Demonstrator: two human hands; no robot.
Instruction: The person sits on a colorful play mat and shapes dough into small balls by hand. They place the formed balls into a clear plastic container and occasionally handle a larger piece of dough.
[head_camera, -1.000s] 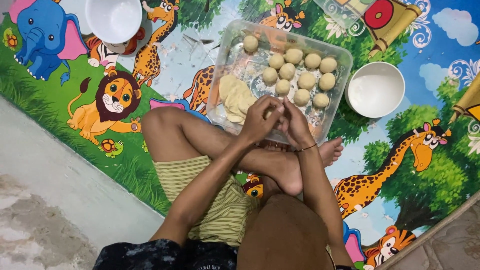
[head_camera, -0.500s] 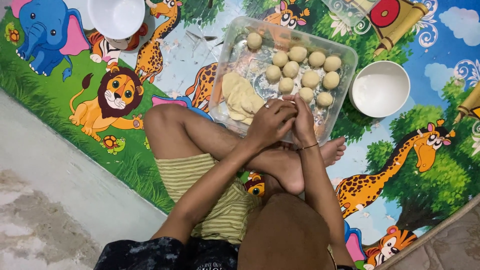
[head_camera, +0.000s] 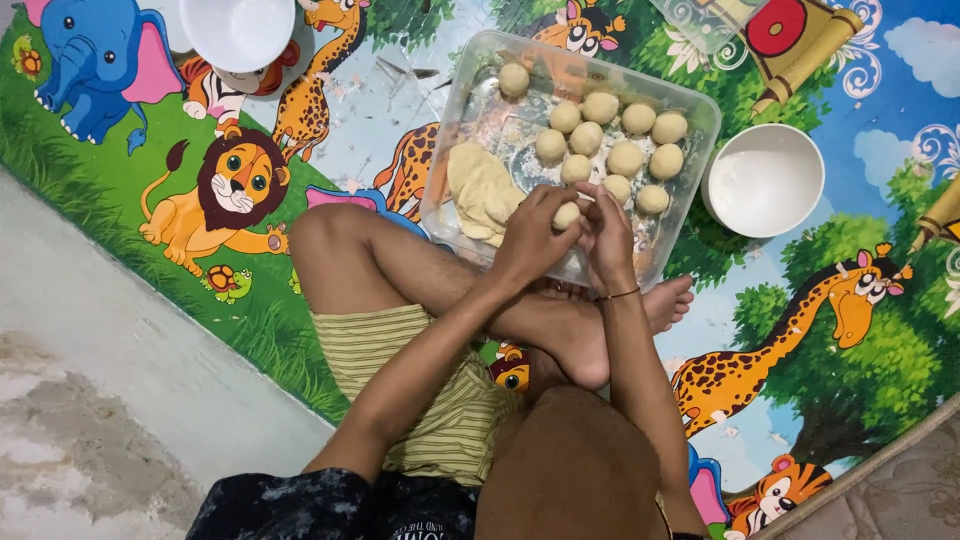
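Left hand and right hand fingers curled together around small smooth dough ball, frame centre; clear plastic tray behind holds round balls, flat dough.

One dough ball — pale cream, smooth, roughly round — sits pinched between the fingertips of the left hand and right hand, raised just above the near edge of the clear plastic tray. Only its upper face shows — the rest is hidden by fingers.
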